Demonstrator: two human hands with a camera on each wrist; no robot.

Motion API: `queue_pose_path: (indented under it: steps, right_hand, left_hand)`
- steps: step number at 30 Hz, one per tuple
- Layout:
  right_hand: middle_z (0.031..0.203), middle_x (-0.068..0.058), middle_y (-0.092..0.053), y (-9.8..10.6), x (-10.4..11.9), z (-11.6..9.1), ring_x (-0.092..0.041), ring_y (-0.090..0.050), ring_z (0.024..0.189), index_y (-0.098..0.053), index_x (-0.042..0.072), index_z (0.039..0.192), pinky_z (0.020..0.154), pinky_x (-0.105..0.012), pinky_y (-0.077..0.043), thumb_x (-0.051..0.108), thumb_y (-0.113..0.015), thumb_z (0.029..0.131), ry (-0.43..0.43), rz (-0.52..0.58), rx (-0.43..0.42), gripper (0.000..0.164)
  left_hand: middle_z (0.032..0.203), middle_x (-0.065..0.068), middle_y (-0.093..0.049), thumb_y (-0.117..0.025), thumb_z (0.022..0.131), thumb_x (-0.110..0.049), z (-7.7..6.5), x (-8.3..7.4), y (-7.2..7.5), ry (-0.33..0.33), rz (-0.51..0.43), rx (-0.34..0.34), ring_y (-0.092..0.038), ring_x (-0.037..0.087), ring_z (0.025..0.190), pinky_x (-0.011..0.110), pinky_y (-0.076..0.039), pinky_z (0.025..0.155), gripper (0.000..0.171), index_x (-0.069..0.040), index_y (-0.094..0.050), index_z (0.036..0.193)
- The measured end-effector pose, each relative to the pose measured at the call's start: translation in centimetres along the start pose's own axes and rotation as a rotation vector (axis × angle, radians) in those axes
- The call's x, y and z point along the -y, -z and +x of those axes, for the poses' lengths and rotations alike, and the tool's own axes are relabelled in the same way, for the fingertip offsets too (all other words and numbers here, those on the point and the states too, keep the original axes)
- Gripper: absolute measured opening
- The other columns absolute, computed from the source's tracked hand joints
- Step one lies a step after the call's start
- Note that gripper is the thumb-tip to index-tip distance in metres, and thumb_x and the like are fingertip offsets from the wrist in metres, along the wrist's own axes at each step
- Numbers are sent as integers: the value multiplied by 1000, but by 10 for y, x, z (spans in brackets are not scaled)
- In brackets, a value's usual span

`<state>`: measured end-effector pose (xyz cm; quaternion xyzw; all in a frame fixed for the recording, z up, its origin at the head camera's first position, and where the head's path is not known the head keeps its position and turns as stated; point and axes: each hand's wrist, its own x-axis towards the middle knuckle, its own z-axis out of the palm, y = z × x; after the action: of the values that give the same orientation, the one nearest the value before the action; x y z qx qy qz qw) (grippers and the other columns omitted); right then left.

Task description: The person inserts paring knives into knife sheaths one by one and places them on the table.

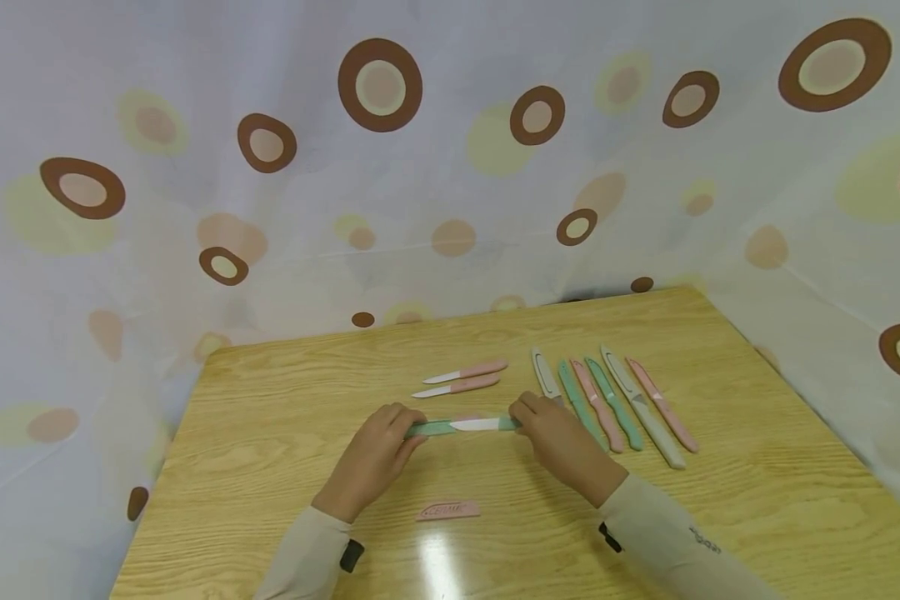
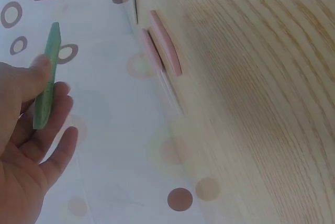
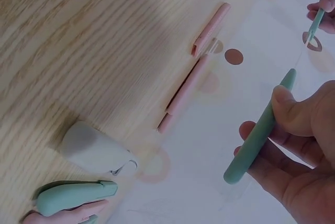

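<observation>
My left hand [image 1: 378,450] pinches a green blade sheath [image 2: 48,77] between thumb and fingers. In my right hand [image 1: 562,442] is a green-handled knife [image 3: 256,132], gripped by its handle, its white blade pointing left. The blade tip overlaps the sheath's right end in the head view. Beyond the hands lie two pink-handled knives with bare white blades, the far knife [image 1: 483,367] and the near knife [image 1: 474,383]. A pink sheath [image 1: 448,510] marked with lettering rests on the table between my forearms. Another pink sheath [image 3: 211,29] lies partly hidden behind the held knife in the head view.
To the right lies a slanted row of sheathed knives, among them a white knife [image 1: 645,408], a green knife [image 1: 615,404] and a pink knife [image 1: 662,404]. My right hand partly covers the row's left end. A patterned curtain [image 1: 450,192] hangs behind the wooden table [image 1: 285,392].
</observation>
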<state>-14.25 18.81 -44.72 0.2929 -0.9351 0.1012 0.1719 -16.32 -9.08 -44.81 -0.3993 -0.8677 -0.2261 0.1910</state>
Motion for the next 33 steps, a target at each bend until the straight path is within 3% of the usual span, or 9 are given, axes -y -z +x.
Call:
queue_pose_path:
  steps: [5,12,18,33]
  right_hand:
    - [91,-1,-53,-1,1,-2,-15,-55,79,-56,6,94,67,-23,-49,1,-68,80,8,9,-7,18]
    - [91,0,-51,-3,10,0,-15,-53,80,-56,5,93,69,-22,-48,0,-67,81,50,24,-1,18]
    - [92,-2,-53,-5,21,5,-14,-53,78,-56,4,94,70,-20,-48,0,-68,79,93,10,4,19]
    - [93,-6,-54,-7,25,6,-16,-56,80,-60,-1,95,71,-20,-49,1,-69,79,75,1,-12,19]
  left_hand:
    - [88,-1,-53,-65,86,-12,-1,1,-1,-32,8,-7,-43,7,77,17,-43,65,19,-2,-62,102]
    - [90,0,-53,-66,84,-10,-2,-1,-9,-76,-23,-24,-45,7,78,16,-43,67,21,-2,-61,103]
    - [91,1,-52,-67,84,-12,2,-7,-17,-129,5,-19,-46,8,80,15,-43,70,23,-1,-61,103]
    - [89,1,-52,-66,85,-12,5,-11,-19,-113,51,-8,-46,7,78,14,-43,69,21,-1,-62,102]
